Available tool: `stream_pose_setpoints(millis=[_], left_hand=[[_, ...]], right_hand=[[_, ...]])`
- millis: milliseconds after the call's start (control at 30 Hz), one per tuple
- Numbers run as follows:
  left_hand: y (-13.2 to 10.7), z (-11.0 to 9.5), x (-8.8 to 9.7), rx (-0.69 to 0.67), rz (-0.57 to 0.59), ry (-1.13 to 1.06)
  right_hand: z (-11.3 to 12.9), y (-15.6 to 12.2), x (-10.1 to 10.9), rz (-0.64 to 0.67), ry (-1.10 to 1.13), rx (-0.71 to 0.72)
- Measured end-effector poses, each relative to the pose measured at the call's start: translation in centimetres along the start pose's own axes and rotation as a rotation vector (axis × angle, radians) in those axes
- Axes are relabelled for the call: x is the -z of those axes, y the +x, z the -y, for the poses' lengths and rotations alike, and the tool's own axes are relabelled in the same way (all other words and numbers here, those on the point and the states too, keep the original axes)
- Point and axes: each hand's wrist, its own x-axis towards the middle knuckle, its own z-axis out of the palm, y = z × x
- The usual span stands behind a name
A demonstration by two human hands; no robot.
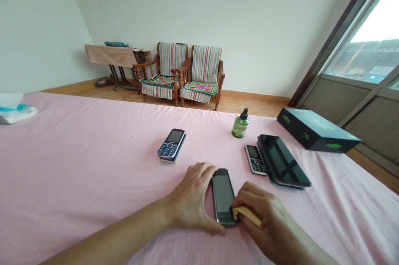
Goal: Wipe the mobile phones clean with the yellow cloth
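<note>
A dark touchscreen mobile phone (223, 194) lies face up on the pink cloth in front of me. My left hand (195, 196) holds it from the left, fingers at the top edge and thumb by the bottom edge. Pinched in my right hand (264, 215) is a folded yellow cloth (247, 214), pressed against the lower right corner of the phone. Beyond my left hand, a blue keypad phone (171, 145) rests on top of another device. To the right, a small black keypad phone (255, 160) sits beside a stack of black tablets (283, 161).
A green bottle (240, 124) with a black cap stands near the far edge of the pink-covered surface (93, 153). At the right is a black box (316, 130), at the far left a tissue pack (18, 111). Two wooden chairs (201, 86) stand along the wall.
</note>
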Motion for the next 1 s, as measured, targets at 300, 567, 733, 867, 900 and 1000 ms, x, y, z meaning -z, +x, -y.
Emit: stream_pose_setpoints(millis=[300, 567, 733, 867, 900, 1000], left_hand=[[-0.1, -0.1, 0.0, 0.017, -0.013, -0.021], [-0.1, -0.3, 0.0, 0.035, -0.024, -0.044], [0.0, -0.4, 0.0, 0.008, -0.026, -0.05], [-0.1, -0.4, 0.0, 0.032, -0.023, -0.031], [-0.1, -0.4, 0.0, 0.035, -0.023, -0.03], [-0.1, -0.3, 0.0, 0.034, -0.022, -0.042]], right_hand=[[-0.1, -0.2, -0.2, 0.011, -0.006, 0.038], [0.3, -0.4, -0.9, 0.101, -0.013, 0.036], [0.8, -0.3, -2.2, 0.081, -0.008, 0.05], [-0.3, -0.8, -1.4, 0.059, -0.037, -0.013], [-0.6, -0.9, -1.2, 0.047, -0.046, -0.025], [-0.9, -0.9, -1.1, 0.044, -0.035, -0.014]])
